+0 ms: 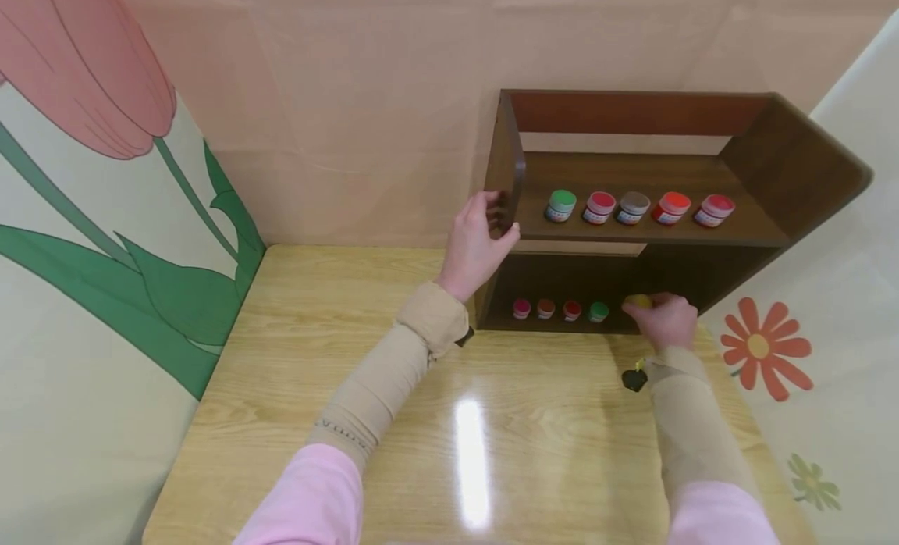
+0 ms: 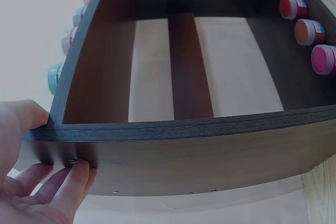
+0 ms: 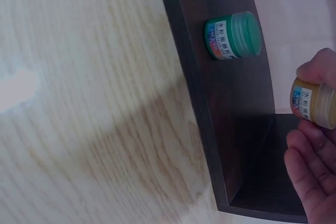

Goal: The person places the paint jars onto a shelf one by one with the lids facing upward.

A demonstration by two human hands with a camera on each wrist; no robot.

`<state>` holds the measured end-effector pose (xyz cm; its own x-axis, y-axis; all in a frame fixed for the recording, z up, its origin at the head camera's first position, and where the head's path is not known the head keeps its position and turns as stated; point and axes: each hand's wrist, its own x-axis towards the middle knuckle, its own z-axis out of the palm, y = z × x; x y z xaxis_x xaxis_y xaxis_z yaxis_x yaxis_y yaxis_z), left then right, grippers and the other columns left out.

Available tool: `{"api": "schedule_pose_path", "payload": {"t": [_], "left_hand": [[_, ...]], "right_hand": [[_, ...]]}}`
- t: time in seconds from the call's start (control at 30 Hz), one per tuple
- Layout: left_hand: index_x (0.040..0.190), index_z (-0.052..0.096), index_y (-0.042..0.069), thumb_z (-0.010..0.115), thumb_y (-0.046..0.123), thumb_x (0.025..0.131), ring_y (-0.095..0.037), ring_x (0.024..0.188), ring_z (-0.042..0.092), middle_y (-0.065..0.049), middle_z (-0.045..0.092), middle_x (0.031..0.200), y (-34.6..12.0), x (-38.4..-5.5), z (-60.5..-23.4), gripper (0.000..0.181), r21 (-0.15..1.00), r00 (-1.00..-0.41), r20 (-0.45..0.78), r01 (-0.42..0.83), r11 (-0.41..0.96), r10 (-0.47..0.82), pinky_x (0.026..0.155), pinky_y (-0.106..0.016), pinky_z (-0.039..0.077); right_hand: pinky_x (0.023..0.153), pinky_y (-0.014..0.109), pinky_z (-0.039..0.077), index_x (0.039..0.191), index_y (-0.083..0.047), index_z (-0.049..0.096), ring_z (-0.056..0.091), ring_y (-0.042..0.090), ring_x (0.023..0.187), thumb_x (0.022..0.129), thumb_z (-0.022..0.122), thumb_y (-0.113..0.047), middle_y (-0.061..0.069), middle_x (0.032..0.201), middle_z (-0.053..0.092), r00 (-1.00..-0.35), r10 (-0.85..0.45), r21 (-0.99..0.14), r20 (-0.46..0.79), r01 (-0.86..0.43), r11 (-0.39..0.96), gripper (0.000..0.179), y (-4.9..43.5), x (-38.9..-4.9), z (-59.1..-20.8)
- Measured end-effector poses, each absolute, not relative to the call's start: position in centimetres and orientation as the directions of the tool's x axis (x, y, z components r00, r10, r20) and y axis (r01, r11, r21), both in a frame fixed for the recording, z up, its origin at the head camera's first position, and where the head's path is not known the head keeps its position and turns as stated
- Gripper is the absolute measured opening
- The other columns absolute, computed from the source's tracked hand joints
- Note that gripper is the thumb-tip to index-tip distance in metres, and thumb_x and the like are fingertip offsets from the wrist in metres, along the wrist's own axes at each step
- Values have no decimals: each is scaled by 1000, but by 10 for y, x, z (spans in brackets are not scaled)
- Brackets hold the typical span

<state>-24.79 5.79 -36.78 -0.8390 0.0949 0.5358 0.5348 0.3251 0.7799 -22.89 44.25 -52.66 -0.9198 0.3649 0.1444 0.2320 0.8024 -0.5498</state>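
My right hand pinches a yellow paint jar between thumb and fingers, inside the lower level at its right end. In the right wrist view the jar appears raised off the board. Left of it stands a green paint jar, followed by a red jar, a brownish-orange jar and a magenta jar. My left hand grips the left side panel of a dark brown wooden shelf, the thumb at its front edge and the fingers on its outer face.
On the upper level several paint jars stand in a row, from a green jar to a red jar. The shelf stands at the back right of a wooden table. A flower-printed cloth hangs close on the right.
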Motion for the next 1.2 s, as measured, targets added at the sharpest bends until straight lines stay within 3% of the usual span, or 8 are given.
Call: {"api": "schedule_pose_path", "payload": {"t": [0.17,0.23,0.33,0.47,0.67,1.03,1.2], "left_hand": [[126,53,-7,75,3,89,-24,106,67,-17,60,121,57,-249,-368,43,777,-836,540,540,323,99,88,-14,53],[126,53,-7,75,2,89,-24,107,67,-17,61,122,57,-249,-368,43,779,-838,537,538,323,99,89,-14,53],[126,54,-7,75,2,89,-23,107,67,-17,61,122,58,-249,-369,43,781,-839,536,535,322,95,89,-14,53],[126,54,-7,75,1,89,-23,107,67,-17,61,122,58,-249,-369,43,780,-838,537,538,320,99,89,-14,52],[126,54,-7,74,2,89,-24,106,67,-17,61,121,58,-249,-369,43,775,-833,543,545,319,103,88,-12,52],[126,54,-7,75,2,89,-24,106,67,-17,61,121,58,-249,-369,43,768,-830,548,548,331,101,88,-13,52],[125,54,-6,75,2,89,-23,106,67,-17,61,121,58,-249,-370,43,772,-831,548,547,325,97,88,-12,52]], "right_hand": [[56,30,44,98,4,74,58,37,85,86,77,-43,20,90,71,-932,359,-542,52,276,794,49,431,-223,-508],[60,36,50,104,6,72,59,42,91,87,75,-46,26,100,69,-936,351,-533,4,295,793,55,431,-224,-509],[76,51,56,121,8,67,58,50,106,86,74,-53,35,119,63,-935,347,-521,-67,330,787,70,441,-230,-521],[95,61,50,132,8,61,53,55,117,86,71,-58,38,131,55,-929,349,-501,-126,363,786,81,458,-244,-546],[90,60,51,132,8,61,55,54,110,86,71,-55,39,126,57,-927,353,-508,-126,366,780,79,467,-255,-567],[99,60,48,141,10,50,50,56,119,91,66,-53,40,136,49,-918,348,-499,-188,395,772,82,459,-252,-574],[94,60,50,141,10,50,53,56,115,92,64,-54,41,134,50,-918,350,-487,-184,395,779,82,459,-254,-578]]}}
